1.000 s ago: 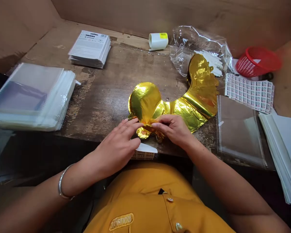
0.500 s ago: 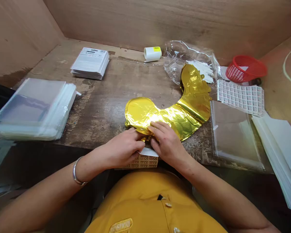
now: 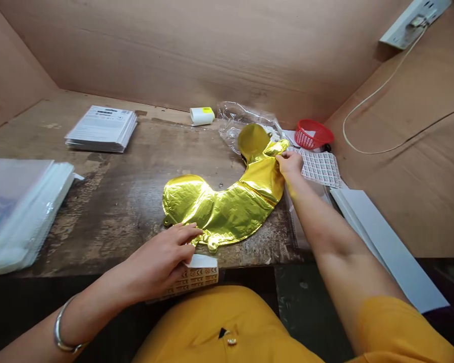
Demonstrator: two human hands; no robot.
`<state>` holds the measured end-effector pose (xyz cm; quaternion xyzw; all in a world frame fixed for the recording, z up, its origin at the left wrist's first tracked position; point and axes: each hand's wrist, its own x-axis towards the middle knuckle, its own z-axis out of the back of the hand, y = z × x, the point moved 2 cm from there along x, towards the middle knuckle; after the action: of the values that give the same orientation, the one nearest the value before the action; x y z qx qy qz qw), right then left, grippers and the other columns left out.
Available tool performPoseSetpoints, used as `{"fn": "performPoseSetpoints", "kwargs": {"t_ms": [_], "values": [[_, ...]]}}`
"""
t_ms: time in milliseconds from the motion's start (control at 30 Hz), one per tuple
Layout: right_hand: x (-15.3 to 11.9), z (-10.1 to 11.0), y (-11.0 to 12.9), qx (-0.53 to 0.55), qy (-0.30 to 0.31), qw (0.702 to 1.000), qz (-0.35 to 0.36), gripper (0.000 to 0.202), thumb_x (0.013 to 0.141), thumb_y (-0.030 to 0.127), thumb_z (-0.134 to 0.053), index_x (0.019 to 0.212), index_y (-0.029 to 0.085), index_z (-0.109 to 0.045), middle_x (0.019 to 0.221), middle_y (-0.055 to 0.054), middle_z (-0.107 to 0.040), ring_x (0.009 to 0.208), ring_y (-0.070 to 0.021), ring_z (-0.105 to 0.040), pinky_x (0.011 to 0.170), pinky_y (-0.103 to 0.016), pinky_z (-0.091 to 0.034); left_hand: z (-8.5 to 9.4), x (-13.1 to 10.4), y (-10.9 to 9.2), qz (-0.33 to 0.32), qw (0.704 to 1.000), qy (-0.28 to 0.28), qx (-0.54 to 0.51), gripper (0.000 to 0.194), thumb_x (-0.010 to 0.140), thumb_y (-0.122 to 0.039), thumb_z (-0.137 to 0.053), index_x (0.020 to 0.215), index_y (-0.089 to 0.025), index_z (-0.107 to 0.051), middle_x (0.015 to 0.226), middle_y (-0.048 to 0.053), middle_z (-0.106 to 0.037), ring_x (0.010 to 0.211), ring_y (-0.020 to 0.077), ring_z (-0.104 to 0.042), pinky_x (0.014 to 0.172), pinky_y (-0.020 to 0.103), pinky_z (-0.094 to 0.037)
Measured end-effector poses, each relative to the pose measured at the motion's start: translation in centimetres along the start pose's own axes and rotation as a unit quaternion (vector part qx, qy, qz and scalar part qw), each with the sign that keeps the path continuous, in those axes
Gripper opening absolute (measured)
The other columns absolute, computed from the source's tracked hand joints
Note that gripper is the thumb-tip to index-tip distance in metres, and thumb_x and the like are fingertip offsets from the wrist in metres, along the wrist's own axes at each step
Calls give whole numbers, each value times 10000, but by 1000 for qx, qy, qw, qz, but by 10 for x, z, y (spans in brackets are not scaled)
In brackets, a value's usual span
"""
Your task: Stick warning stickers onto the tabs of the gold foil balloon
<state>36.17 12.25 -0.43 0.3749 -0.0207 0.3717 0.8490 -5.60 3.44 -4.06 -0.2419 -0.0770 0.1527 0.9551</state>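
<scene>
A shiny gold foil balloon (image 3: 227,212), flat and curved, lies on the worn wooden table (image 3: 109,201). At its near left edge is my left hand (image 3: 164,262), fingertips touching the foil and thumb against a sheet of small stickers (image 3: 196,277). That sheet hangs over the table's front edge, its top folded back to white; the palm hides part of it. My right hand (image 3: 290,165) has its fingers closed in a pinch on the balloon's right rim, where the foil is lifted and creased.
Clear plastic sleeves (image 3: 26,212) are stacked at left, with printed cards (image 3: 102,128) behind. Along the back are a white roll (image 3: 202,116), crumpled clear plastic (image 3: 230,123) and a red basket (image 3: 313,135). A label sheet (image 3: 320,166) and white card strips (image 3: 386,242) lie right.
My right hand has moved from the balloon's near edge up to its right rim, and the upper end has folded. My left hand stays by the stickers. The view has shifted right.
</scene>
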Motion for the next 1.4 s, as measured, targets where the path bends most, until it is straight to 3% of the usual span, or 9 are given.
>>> {"fn": "performPoseSetpoints", "kwargs": {"t_ms": [100, 200, 267, 367, 500, 733, 800, 1000, 1400], "values": [[-6, 8, 13, -45, -36, 998, 16, 132, 750, 106, -562, 844, 118, -654, 961, -144, -669, 920, -236, -559, 838, -379, -401, 4, 2, -1, 7, 1000, 5, -4, 168, 878, -159, -457, 765, -183, -580, 1354, 92, -538, 1275, 266, -486, 1023, 429, -452], [-58, 23, 50, -52, -18, 991, 125, 227, 846, 197, -554, 1042, 134, -649, 1165, -147, -624, 1086, -229, -521, 943, -369, -359, 10, 5, -4, 9, 999, 8, -33, 147, 848, -149, -488, 764, -179, -605, 1324, 88, -559, 1201, 253, -540, 979, 393, -469], [-121, 33, 77, 11, 125, 953, 276, 231, 917, 276, -493, 1008, 147, -662, 1025, -110, -673, 968, -204, -589, 869, -341, -412, 14, 7, -6, 30, 997, 3, -70, 129, 830, -145, -506, 781, -182, -619, 1300, 77, -577, 1143, 235, -573, 941, 366, -477], [-224, 50, 98, 52, 411, 821, 392, 275, 837, 333, -647, 1065, 180, -646, 1012, -70, -690, 925, -206, -625, 784, -303, -457, 21, 7, -11, 92, 986, -17, -135, 96, 805, -156, -541, 771, -184, -627, 1174, 59, -643, 1055, 207, -609, 866, 310, -480], [-280, 57, 91, 68, 462, 820, 332, 140, 904, 207, -546, 846, 177, -670, 748, -15, -673, 687, -138, -595, 632, -254, -421, 28, 0, -18, 184, 966, 4, -180, 86, 806, -225, -577, 800, -205, -660, 814, -8, -692, 752, 147, -628, 656, 233, -442], [-260, 47, 74, 111, 549, 809, 180, 142, 877, 244, -587, 767, 188, -656, 650, 32, -616, 610, -110, -549, 547, -220, -402, 30, -12, -9, 274, 907, 25, -319, 160, 809, -333, -613, 841, -202, -700, 728, -39, -670, 643, 110, -566, 578, 199, -389], [-262, 49, 74, 95, 534, 814, 206, 88, 865, 238, -609, 814, 185, -658, 706, 19, -640, 650, -126, -574, 580, -235, -431, 24, -12, -8, 279, 877, 44, -389, 188, 806, -344, -607, 824, -180, -696, 721, -31, -656, 629, 104, -544, 570, 196, -395], [-278, 55, 90, 86, 296, 842, 443, 212, 869, 206, -621, 1066, 131, -647, 1009, -101, -672, 963, -221, -568, 863, -356, -466, 12, -12, -11, 301, 854, 43, -422, 243, 777, -375, -612, 767, -146, -693, 702, -2, -648, 631, 115, -529, 561, 207, -399], [-291, 48, 89, 36, 248, 814, 524, 71, 878, 169, -597, 916, 197, -651, 891, -23, -729, 790, -188, -578, 736, -362, -427, 6, -13, -12, 307, 833, 42, -459, 248, 767, -386, -625, 759, -145, -684, 712, 5, -659, 627, 120, -538, 564, 217, -404]]}}
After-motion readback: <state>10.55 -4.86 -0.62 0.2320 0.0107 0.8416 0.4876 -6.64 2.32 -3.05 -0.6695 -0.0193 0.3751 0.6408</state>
